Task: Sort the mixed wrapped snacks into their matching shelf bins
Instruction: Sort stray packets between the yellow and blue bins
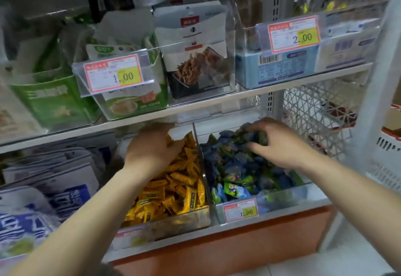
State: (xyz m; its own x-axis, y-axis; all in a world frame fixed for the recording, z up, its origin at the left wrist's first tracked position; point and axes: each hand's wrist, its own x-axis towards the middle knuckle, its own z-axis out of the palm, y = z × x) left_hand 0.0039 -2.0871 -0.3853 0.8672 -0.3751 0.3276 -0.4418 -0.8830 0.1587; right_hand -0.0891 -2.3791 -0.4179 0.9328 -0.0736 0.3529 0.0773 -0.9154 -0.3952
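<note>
Two bare forearms (86,221) reach in from the lower edge. The left hand (152,145) is sunk among the yellow snacks (173,191) in the left bin (184,219); its fingers are hidden, so its grip cannot be told. The right hand (280,143) curls its grip round a clump of blue and green snacks (236,167) at the back of the right bin (282,197). Risk: a loosely gathered clump may shed wrappers over the divider (198,145), mixing the bins again.
</note>
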